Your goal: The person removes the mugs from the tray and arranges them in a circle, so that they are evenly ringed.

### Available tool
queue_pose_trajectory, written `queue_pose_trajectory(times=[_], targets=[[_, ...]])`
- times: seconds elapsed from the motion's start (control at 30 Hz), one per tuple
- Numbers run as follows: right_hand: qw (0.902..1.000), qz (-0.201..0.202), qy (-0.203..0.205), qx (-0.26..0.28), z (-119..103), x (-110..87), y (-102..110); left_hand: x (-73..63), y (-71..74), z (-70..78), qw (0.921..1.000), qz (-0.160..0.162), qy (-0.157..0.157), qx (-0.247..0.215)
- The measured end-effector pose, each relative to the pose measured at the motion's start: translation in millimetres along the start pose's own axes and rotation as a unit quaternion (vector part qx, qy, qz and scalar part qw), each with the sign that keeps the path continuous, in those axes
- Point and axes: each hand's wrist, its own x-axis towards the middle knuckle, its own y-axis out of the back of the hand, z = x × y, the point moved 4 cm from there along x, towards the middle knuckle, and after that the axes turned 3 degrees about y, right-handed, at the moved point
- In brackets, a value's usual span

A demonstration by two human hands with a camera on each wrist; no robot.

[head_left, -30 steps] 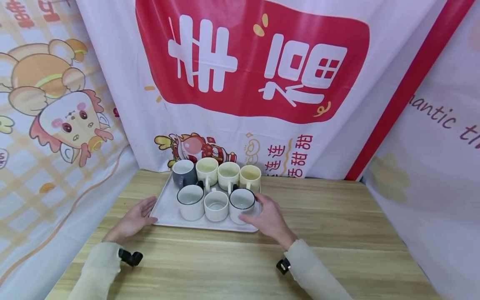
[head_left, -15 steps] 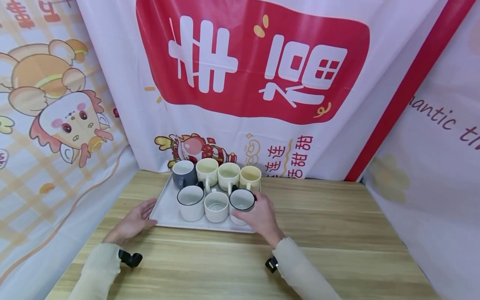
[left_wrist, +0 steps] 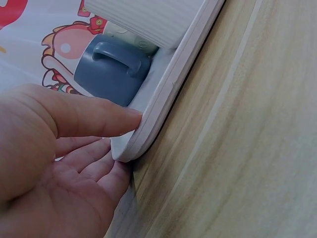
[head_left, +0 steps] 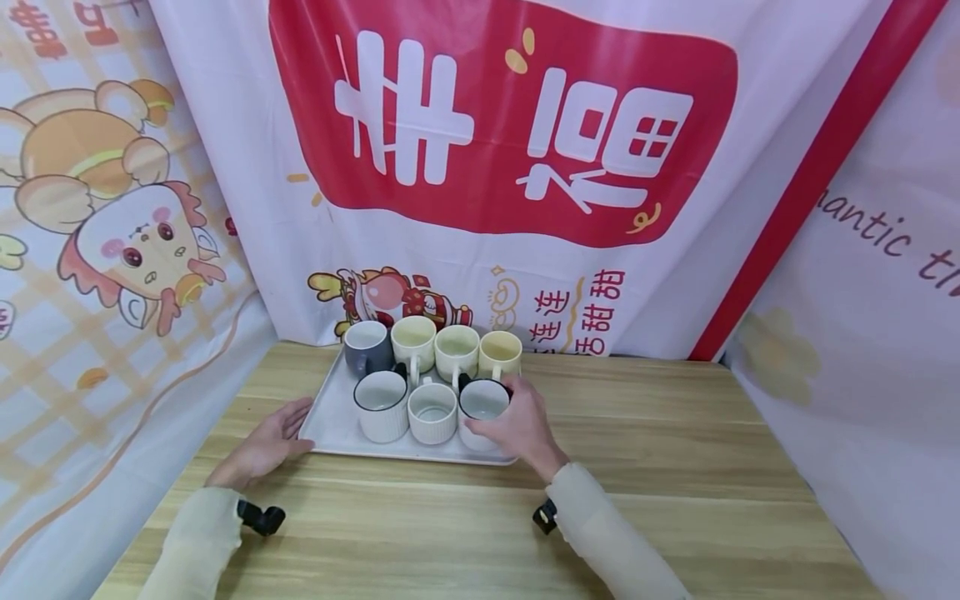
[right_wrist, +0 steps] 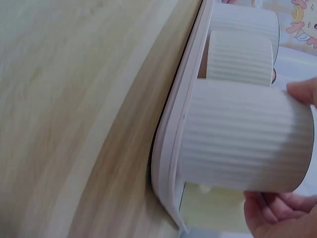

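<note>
A white tray [head_left: 326, 429] on the table carries two rows of mugs. My right hand [head_left: 517, 423] grips the white ribbed mug [right_wrist: 247, 134] with the dark rim at the tray's front right. In the right wrist view, the thumb lies on one side of its upper wall and the curled fingers on the other; the mug's base is down at the tray. My left hand [head_left: 264, 442] touches the tray's front left corner, its thumb [left_wrist: 126, 121] on the rim and its relaxed fingers beside the edge. Left of the gripped mug are a small white ribbed cup [head_left: 432, 427] and another dark-rimmed white mug [head_left: 382, 421].
The back row holds a blue-grey mug [head_left: 367, 350], two pale green mugs and a yellow mug [head_left: 501, 348]. A printed cloth [head_left: 480, 225] hangs close behind the tray. Wood tabletop [head_left: 420, 533] extends in front and to the right.
My right hand has shifted slightly left and closed in around the dark-rimmed mug's upper wall. The left hand has stayed at the tray's corner.
</note>
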Motion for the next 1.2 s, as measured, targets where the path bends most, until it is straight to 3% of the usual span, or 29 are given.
queue_pose_trajectory(times=[0.3,0.57,0.93,1.2], targets=[[0.996,-0.068,0.049,0.032,12,4.2,17,0.3,1.3,-2.4,0.9999,-0.005,-0.015,0.002],[0.9874,-0.127,0.087,0.039,12,9.4,44,-1.6,1.4,-0.9,0.9998,-0.007,-0.02,-0.002],[0.9842,-0.146,0.095,0.032,29,19.7,88,-3.5,2.6,3.1,0.9992,-0.008,-0.039,0.005],[0.9874,-0.13,0.088,0.021,56,24.7,107,-2.7,1.8,1.0,0.9993,-0.007,-0.035,0.012]])
